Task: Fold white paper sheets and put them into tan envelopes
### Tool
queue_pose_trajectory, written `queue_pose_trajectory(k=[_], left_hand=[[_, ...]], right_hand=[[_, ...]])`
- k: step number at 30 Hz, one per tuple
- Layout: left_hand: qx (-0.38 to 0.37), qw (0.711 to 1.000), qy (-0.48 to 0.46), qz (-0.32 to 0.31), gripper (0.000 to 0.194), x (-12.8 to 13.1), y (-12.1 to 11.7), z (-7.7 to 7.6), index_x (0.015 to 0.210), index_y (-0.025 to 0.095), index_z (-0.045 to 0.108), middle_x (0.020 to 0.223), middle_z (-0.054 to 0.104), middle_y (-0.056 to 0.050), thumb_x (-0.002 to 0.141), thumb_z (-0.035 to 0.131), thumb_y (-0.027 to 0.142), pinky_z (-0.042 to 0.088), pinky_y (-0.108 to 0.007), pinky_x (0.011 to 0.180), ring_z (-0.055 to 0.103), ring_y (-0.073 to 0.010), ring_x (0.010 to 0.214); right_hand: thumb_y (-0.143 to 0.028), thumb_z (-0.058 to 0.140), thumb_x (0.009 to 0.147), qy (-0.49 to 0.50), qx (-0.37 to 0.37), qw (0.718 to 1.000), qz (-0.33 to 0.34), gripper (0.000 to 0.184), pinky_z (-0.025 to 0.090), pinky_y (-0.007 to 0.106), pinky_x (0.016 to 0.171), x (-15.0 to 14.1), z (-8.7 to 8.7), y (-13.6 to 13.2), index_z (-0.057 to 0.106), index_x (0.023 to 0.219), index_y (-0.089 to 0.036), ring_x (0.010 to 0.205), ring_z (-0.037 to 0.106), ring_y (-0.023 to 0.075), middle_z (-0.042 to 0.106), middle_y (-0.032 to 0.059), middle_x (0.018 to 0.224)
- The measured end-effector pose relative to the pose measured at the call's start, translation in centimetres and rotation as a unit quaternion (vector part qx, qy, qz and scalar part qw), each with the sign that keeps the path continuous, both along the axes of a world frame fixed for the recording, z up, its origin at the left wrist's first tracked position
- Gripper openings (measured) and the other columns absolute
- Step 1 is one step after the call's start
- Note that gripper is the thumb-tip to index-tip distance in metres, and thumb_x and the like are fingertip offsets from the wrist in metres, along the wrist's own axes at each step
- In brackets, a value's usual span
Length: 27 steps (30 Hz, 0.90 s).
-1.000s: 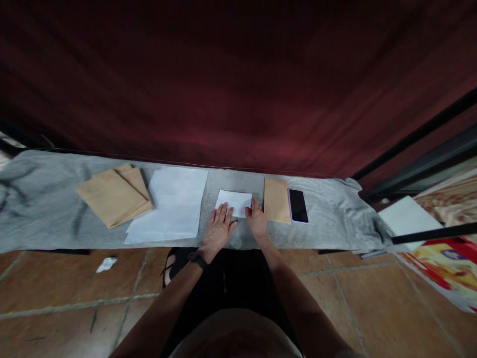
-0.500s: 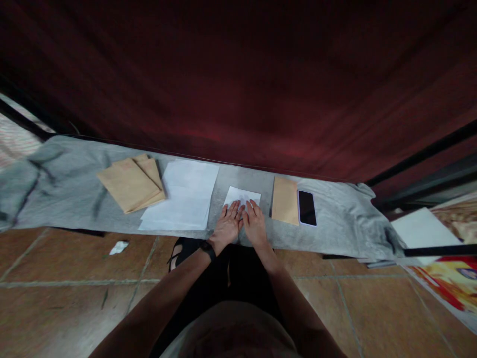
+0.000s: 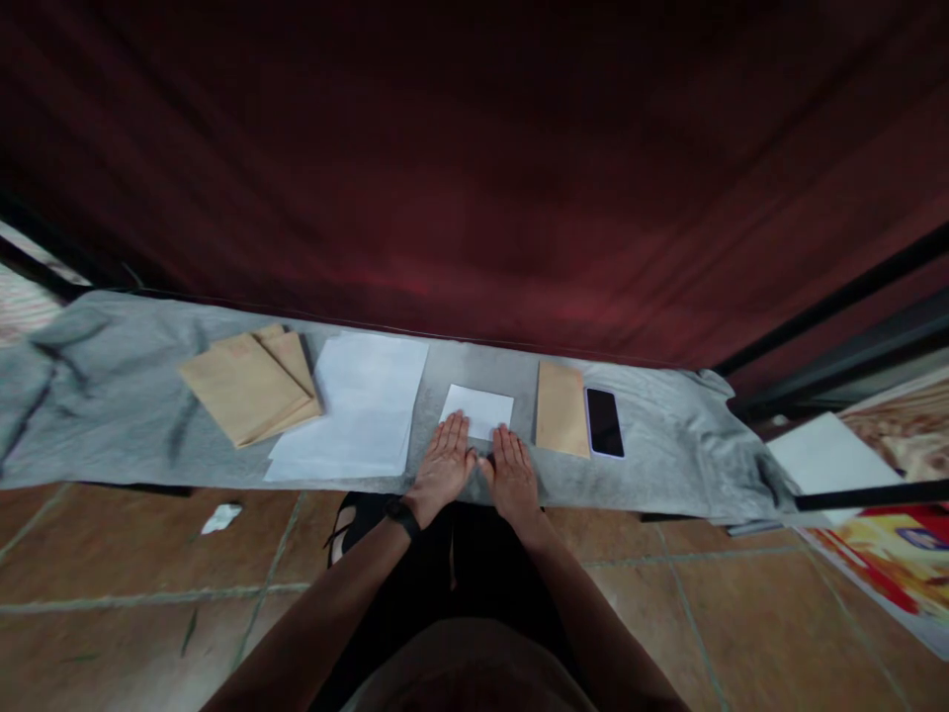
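Where your small white paper (image 3: 481,403) lies: flat on the gray cloth (image 3: 667,440), directly in front of you, its near edge at your fingers.
Your left hand (image 3: 443,463): laid palm down, fingers straight and nearly side by side, thumb out to the side; the fingertips rest on the left part of the paper's near edge. It pinches nothing.
Your right hand (image 3: 513,480): also palm down and flat, fingers slightly spread, fingertips at the right part of that same edge, thumb angled in near your left thumb. It pinches nothing either.
Watch (image 3: 401,516): dark, on your left wrist, nearer you than the small paper.
Large white sheets (image 3: 363,405): a loose, uneven pile left of the small paper.
Brown envelopes (image 3: 244,386): overlapping at angles, farther left of the small paper, with a corner over the large sheets. You cannot tell from here whether they hold anything.
Single brown envelope (image 3: 561,410): right of the small paper and apart from it, lying flat; its inside is hidden from you.
Phone (image 3: 605,423): just beyond that envelope, to the right of the small paper, dark screen facing up.
Curtain (image 3: 474,218): dark red, beyond the small paper.
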<state>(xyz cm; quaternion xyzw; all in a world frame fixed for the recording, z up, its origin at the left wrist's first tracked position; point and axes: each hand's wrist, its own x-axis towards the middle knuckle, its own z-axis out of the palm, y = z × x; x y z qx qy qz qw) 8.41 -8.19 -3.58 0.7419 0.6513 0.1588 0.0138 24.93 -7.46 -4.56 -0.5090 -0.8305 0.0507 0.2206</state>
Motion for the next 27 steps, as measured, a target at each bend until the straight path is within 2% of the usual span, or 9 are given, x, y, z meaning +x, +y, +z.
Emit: queue_pose_trajectory(k=[4,10,16,19,23,27], left_hand=[[0.017,1.000,-0.010,0.025,0.062,-0.2,-0.3,-0.2,0.152,0.000,0.034,0.159,0.035,-0.024,0.097,0.035,0.029,0.026,-0.048,0.123,0.026,-0.0291,0.152],[0.024,0.999,-0.018,0.045,0.060,0.0,0.0,0.1,0.152,0.003,0.036,0.158,0.039,-0.022,0.097,0.035,0.028,0.027,-0.052,0.123,0.030,-0.0295,0.151],[-0.006,0.997,-0.018,-0.073,0.056,1.9,3.2,0.9,0.152,0.008,0.037,0.161,0.037,-0.014,0.100,0.029,0.025,0.026,-0.044,0.125,0.026,-0.0220,0.153],[-0.034,0.995,-0.006,-0.098,0.054,2.6,4.8,0.9,0.150,0.008,0.041,0.161,0.037,-0.014,0.102,0.027,0.027,0.025,-0.043,0.125,0.028,-0.0215,0.152],[-0.035,0.996,0.012,-0.078,0.056,2.0,5.9,0.4,0.151,0.007,0.040,0.161,0.037,-0.015,0.103,0.026,0.030,0.023,-0.043,0.126,0.027,-0.0221,0.152],[-0.022,0.999,0.029,-0.004,0.058,0.1,5.8,-0.2,0.153,0.006,0.036,0.161,0.036,-0.015,0.102,0.027,0.032,0.021,-0.042,0.126,0.025,-0.0227,0.153]], right_hand=[[-0.040,0.042,0.104,0.003,0.005,1.000,-0.012,0.062,0.032,0.051,0.120,0.5,-0.1,-0.6,0.033,0.156,-0.006,0.148,0.035,0.0303,0.036,0.0200,0.160],[-0.035,0.044,0.103,0.003,0.001,1.000,-0.020,0.060,0.033,0.051,0.120,0.3,0.1,-0.7,0.035,0.155,-0.007,0.148,0.036,0.0300,0.038,0.0196,0.159],[-0.031,0.044,0.103,-0.051,0.006,0.998,-0.028,0.056,0.030,0.045,0.121,0.1,0.3,-0.5,0.040,0.152,-0.005,0.148,0.036,0.0276,0.041,0.0178,0.157],[-0.032,0.043,0.103,-0.064,0.017,0.997,-0.033,0.054,0.029,0.043,0.121,0.1,0.2,-0.4,0.043,0.151,-0.005,0.146,0.038,0.0264,0.044,0.0168,0.156],[-0.032,0.040,0.104,-0.051,0.034,0.997,-0.047,0.053,0.029,0.041,0.120,-0.1,-0.2,-0.2,0.045,0.150,-0.007,0.145,0.040,0.0251,0.047,0.0144,0.154],[-0.032,0.040,0.104,-0.037,0.037,0.997,-0.051,0.053,0.030,0.041,0.120,-0.1,-0.6,-0.3,0.044,0.151,-0.008,0.145,0.040,0.0245,0.047,0.0131,0.155]])
